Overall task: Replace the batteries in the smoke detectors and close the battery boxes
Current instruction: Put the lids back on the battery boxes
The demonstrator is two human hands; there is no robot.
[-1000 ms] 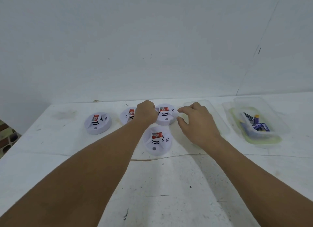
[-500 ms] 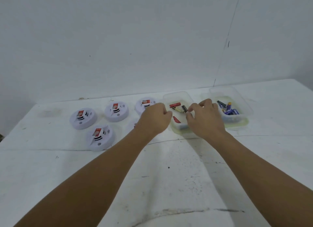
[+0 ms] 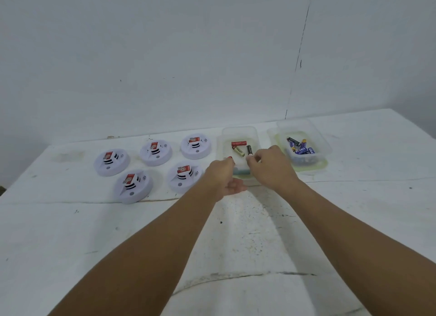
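- Five white smoke detectors sit on the left part of the white table [image 3: 236,245], in two rows.
- Back row, left to right: far-left detector [image 3: 111,162], middle detector [image 3: 155,152], back-right detector [image 3: 195,146].
- Front row: front-left detector [image 3: 133,186] and front-right detector [image 3: 184,177] — each of the five has a red label on top.
- Left clear tray [image 3: 239,131] sits just right of the back-right detector. Loose in it: a red battery [image 3: 238,143], a gold battery [image 3: 238,151], a black battery [image 3: 249,150].
- Right clear tray [image 3: 318,138] is beside it, further right, holding a pile of blue batteries [image 3: 300,148].
- Left hand [image 3: 224,176] is at the near-left edge of the left clear tray, fingers curled. A small red object [image 3: 230,158] shows at its fingertips; looks pinched, but what it is can't be made out.
- Right hand [image 3: 271,167] is over the near part of the same tray, fingers curled in, fingertips [image 3: 250,158] right at the near end of the black battery — can't tell whether they grip it or only touch it.
- The two hands are near each other, not touching.
- White wall [image 3: 212,56] behind the table, with a thin dark crack line [image 3: 298,56] running down it.
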